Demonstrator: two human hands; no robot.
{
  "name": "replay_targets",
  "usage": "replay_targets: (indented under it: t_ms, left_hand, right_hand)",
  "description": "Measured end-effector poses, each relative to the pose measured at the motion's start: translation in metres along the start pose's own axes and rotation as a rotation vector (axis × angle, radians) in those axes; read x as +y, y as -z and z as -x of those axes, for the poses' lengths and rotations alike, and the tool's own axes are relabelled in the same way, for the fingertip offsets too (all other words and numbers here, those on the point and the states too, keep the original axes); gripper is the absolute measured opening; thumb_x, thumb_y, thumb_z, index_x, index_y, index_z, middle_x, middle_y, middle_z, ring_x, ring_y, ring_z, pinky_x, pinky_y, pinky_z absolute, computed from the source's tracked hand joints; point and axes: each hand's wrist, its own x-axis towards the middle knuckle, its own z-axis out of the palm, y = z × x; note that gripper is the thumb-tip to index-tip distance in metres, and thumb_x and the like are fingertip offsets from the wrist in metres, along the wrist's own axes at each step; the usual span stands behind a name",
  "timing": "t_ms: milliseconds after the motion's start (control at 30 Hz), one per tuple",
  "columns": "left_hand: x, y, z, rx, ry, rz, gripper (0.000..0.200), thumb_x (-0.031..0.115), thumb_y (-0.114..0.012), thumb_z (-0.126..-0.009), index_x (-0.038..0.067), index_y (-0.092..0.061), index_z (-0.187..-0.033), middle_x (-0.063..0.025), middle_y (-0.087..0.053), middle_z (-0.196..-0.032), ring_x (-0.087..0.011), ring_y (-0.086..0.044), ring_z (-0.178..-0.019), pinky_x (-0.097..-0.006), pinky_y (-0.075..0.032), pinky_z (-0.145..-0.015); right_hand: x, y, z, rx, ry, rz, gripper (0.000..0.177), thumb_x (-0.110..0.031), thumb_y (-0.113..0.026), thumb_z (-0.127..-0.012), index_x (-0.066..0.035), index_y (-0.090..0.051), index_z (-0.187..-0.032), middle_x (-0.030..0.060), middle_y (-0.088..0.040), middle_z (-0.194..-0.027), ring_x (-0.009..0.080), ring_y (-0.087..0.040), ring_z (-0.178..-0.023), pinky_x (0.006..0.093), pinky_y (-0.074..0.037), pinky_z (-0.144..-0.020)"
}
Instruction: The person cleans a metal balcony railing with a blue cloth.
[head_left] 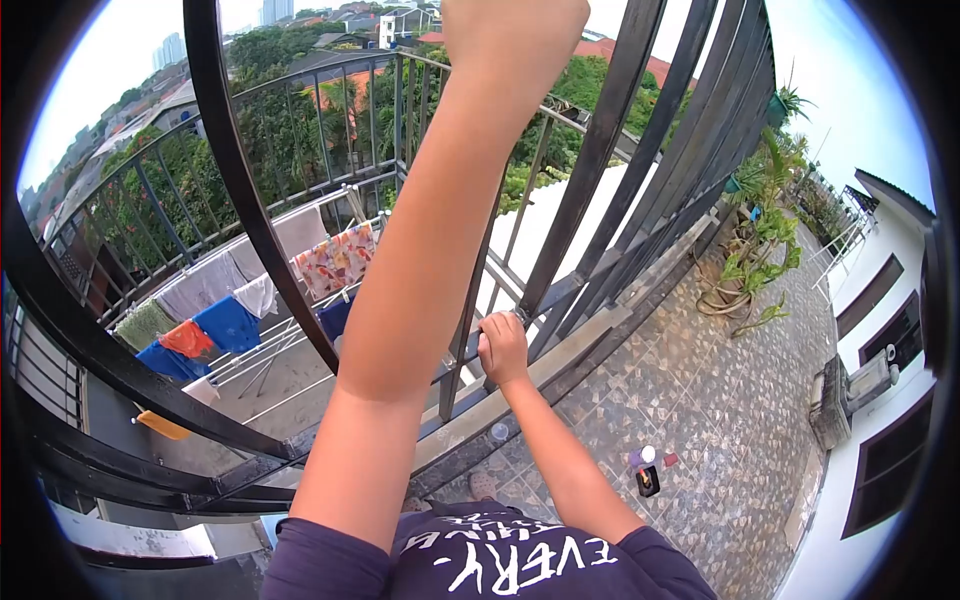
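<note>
My left arm reaches up across the middle of the head view, and my left hand (515, 25) is cut off by the top edge. Its fingers are out of sight, so what it holds cannot be told. Lower down, my right hand (503, 347) is at the dark metal railing (590, 170), its fingers curled over the low horizontal rail. The railing's tall bars stand on both sides of my left forearm.
Beyond the bars, laundry (228, 322) hangs on a white rack. Potted plants (765, 250) line the railing at right. On the tiled floor (640, 400) lie a black tray (648, 483) and small containers. A white wall (850, 400) stands at far right.
</note>
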Motion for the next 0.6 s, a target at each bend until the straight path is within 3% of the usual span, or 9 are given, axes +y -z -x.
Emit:
replay_targets:
  t_ms: [100,200,267,300,333,367,433,533,600]
  left_hand:
    - [0.004,0.013,-0.038,0.166,0.131,0.210,0.023,0.026,-0.056,-0.096,0.004,-0.062,-0.095,-0.0104,-0.063,-0.076,-0.0243,-0.060,-0.062,-0.0373,-0.050,-0.055]
    - [0.030,0.039,-0.005,0.013,0.338,0.378,0.025,0.026,-0.059,-0.094,0.001,-0.062,-0.095,-0.0158,-0.066,-0.083,-0.0284,-0.063,-0.070,-0.0433,-0.052,-0.066]
    - [0.025,0.025,0.045,0.172,0.403,0.394,0.029,0.021,-0.076,-0.086,-0.001,-0.059,-0.079,-0.0150,-0.062,-0.065,-0.0338,-0.063,-0.061,-0.0394,-0.050,-0.062]
    - [0.023,0.023,0.075,0.103,0.505,0.396,0.033,0.026,-0.077,-0.089,0.002,-0.057,-0.080,-0.0022,-0.057,-0.062,-0.0110,-0.051,-0.055,-0.0293,-0.042,-0.055]
    - [0.022,0.019,0.111,0.069,0.544,0.365,0.032,0.026,-0.075,-0.093,0.003,-0.056,-0.082,-0.0012,-0.054,-0.065,-0.0097,-0.048,-0.059,-0.0275,-0.041,-0.057]
    - [0.016,0.013,0.150,0.048,0.552,0.314,0.028,0.019,-0.075,-0.090,0.000,-0.056,-0.086,-0.0118,-0.060,-0.064,-0.0254,-0.059,-0.055,-0.0361,-0.045,-0.056]
    - [0.005,0.002,0.222,0.015,0.559,0.381,0.025,0.016,-0.074,-0.091,0.002,-0.053,-0.086,-0.0069,-0.057,-0.061,-0.0173,-0.054,-0.051,-0.0328,-0.041,-0.050]
    - [-0.008,-0.014,0.307,-0.039,0.703,0.453,0.026,0.013,-0.074,-0.091,0.003,-0.052,-0.084,-0.0050,-0.053,-0.057,-0.0141,-0.049,-0.047,-0.0312,-0.038,-0.047]
    - [-0.009,-0.016,0.328,-0.053,0.679,0.431,0.024,0.011,-0.072,-0.091,0.003,-0.051,-0.082,-0.0046,-0.052,-0.056,-0.0127,-0.047,-0.047,-0.0305,-0.037,-0.047]
  right_hand:
    - [0.005,0.000,0.001,0.009,0.011,-0.036,0.017,-0.017,-0.055,-0.082,-0.005,-0.059,-0.092,0.0130,-0.058,-0.094,0.0353,-0.056,-0.100,0.0470,-0.046,-0.091]
    - [0.004,-0.004,0.002,0.056,0.004,-0.022,0.017,-0.019,-0.054,-0.081,-0.005,-0.059,-0.091,0.0128,-0.057,-0.093,0.0350,-0.056,-0.099,0.0466,-0.046,-0.090]
    - [0.005,-0.006,0.003,0.061,-0.002,-0.025,0.017,-0.020,-0.054,-0.081,-0.006,-0.058,-0.090,0.0125,-0.057,-0.091,0.0348,-0.056,-0.098,0.0465,-0.046,-0.090]
    - [0.006,-0.006,0.004,0.061,0.009,-0.026,0.017,-0.020,-0.054,-0.080,-0.006,-0.058,-0.090,0.0124,-0.057,-0.091,0.0346,-0.056,-0.098,0.0465,-0.046,-0.090]
    - [0.009,-0.006,0.003,0.061,0.022,-0.025,0.017,-0.020,-0.053,-0.080,-0.006,-0.058,-0.089,0.0123,-0.057,-0.091,0.0345,-0.056,-0.097,0.0465,-0.046,-0.090]
    - [0.010,-0.007,0.003,0.067,0.027,-0.017,0.018,-0.021,-0.053,-0.080,-0.006,-0.058,-0.089,0.0119,-0.057,-0.091,0.0341,-0.056,-0.096,0.0466,-0.046,-0.090]
    - [0.010,-0.008,0.002,0.079,0.025,-0.018,0.018,-0.022,-0.053,-0.081,-0.007,-0.058,-0.089,0.0117,-0.057,-0.091,0.0338,-0.056,-0.096,0.0467,-0.047,-0.090]
    - [0.009,-0.007,0.002,0.083,0.027,-0.017,0.019,-0.023,-0.053,-0.081,-0.007,-0.058,-0.089,0.0111,-0.057,-0.090,0.0330,-0.056,-0.095,0.0469,-0.047,-0.089]
    - [0.011,-0.009,0.001,0.082,0.030,-0.017,0.019,-0.023,-0.053,-0.080,-0.007,-0.059,-0.089,0.0110,-0.057,-0.090,0.0326,-0.056,-0.095,0.0466,-0.047,-0.088]
